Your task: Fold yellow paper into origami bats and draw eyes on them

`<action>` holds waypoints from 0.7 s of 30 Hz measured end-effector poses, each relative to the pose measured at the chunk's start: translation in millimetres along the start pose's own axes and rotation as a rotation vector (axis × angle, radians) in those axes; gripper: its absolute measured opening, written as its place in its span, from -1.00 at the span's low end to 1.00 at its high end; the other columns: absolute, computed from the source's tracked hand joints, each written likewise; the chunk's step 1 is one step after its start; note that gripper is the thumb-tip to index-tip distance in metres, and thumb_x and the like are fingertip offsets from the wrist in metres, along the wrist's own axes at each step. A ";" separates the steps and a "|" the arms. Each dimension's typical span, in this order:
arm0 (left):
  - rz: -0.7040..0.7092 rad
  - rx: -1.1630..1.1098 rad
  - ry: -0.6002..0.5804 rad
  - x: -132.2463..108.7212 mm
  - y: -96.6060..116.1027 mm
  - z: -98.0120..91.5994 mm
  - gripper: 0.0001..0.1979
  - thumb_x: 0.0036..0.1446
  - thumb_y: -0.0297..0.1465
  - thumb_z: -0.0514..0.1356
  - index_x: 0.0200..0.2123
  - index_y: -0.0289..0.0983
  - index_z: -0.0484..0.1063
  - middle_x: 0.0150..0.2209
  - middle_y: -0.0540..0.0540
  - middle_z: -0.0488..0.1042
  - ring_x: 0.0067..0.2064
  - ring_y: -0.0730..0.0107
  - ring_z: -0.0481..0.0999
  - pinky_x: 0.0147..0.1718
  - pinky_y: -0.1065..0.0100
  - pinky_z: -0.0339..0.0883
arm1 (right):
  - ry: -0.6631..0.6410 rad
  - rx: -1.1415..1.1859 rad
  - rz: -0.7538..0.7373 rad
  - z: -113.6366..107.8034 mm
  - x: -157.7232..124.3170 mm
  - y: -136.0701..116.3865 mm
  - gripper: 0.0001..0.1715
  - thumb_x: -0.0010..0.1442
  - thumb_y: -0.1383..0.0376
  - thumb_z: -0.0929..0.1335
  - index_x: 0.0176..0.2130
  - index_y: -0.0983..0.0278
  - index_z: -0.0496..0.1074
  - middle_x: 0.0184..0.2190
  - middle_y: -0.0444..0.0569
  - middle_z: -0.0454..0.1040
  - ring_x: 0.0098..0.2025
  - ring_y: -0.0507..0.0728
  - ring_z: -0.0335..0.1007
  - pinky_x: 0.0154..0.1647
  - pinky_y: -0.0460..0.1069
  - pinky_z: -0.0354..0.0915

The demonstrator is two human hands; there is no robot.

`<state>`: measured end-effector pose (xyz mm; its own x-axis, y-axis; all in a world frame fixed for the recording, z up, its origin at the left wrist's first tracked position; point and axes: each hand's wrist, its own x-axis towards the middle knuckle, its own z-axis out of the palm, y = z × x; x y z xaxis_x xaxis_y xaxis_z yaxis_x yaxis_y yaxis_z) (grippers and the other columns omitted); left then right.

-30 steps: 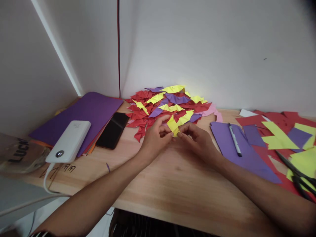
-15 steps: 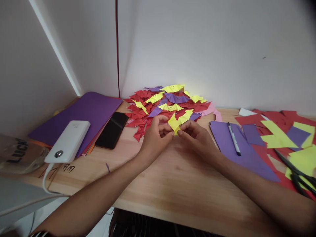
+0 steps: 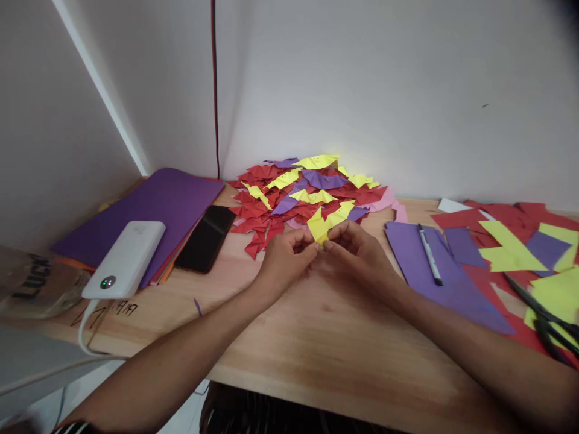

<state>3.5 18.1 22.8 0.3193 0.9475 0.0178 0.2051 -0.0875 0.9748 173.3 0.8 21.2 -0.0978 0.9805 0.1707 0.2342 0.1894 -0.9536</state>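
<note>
Between my two hands, just above the wooden table (image 3: 344,337), is a small piece of folded yellow paper (image 3: 318,228). My left hand (image 3: 289,252) pinches its lower left side between thumb and fingers. On the other side, my right hand (image 3: 355,246) grips the lower right of it the same way. The fingers cover the paper's bottom edge. Right behind lies a heap of folded paper shapes (image 3: 280,205) in red, yellow, purple and pink, some yellow ones with small dots drawn on.
At left are purple sheets (image 3: 181,187), a white power bank (image 3: 126,256) with a cable, and a black phone (image 3: 205,238). On the right, a pen (image 3: 429,253) rests on purple paper (image 3: 452,301), beside cut scraps (image 3: 511,253) and black-handled scissors (image 3: 543,313).
My left hand's fingers have curled lower and closer in on the yellow paper. My right hand has barely shifted. Green lights now show on the power bank.
</note>
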 end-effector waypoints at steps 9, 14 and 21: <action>0.071 0.209 0.049 -1.6 6.6 -1.0 -0.83 0.05 -0.42 0.15 -0.56 -0.31 0.32 -0.58 0.06 0.32 -0.51 0.56 0.27 -0.50 0.48 0.11 | -0.162 -0.131 0.001 -4.8 3.3 6.5 -0.78 0.24 0.18 0.29 -0.39 0.23 0.23 -0.52 -0.20 0.20 -0.48 0.00 0.11 -0.48 -0.06 0.07; 0.063 0.175 0.030 -1.3 4.6 -0.3 -0.84 0.05 -0.43 0.14 -0.56 -0.31 0.30 -0.58 0.07 0.33 -0.52 0.56 0.28 -0.51 0.49 0.13 | -0.157 -0.187 0.008 -4.9 3.9 6.9 -0.77 0.23 0.19 0.28 -0.41 0.23 0.20 -0.52 -0.18 0.19 -0.47 0.01 0.08 -0.49 -0.06 0.04; -0.044 -0.028 -0.010 1.7 -1.3 2.5 -0.87 0.06 -0.39 0.14 -0.49 -0.31 0.32 -0.57 0.05 0.36 -0.62 0.58 0.32 -0.64 0.51 0.18 | -0.157 -0.184 0.006 -4.4 3.3 8.5 -0.78 0.23 0.19 0.28 -0.40 0.22 0.19 -0.51 -0.16 0.27 -0.45 0.03 0.14 -0.45 -0.04 0.09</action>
<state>6.1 19.1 21.0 0.3199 0.9470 -0.0277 0.1937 -0.0368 0.9804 179.2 5.8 14.8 -0.2419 0.9640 0.1104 0.4066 0.2040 -0.8906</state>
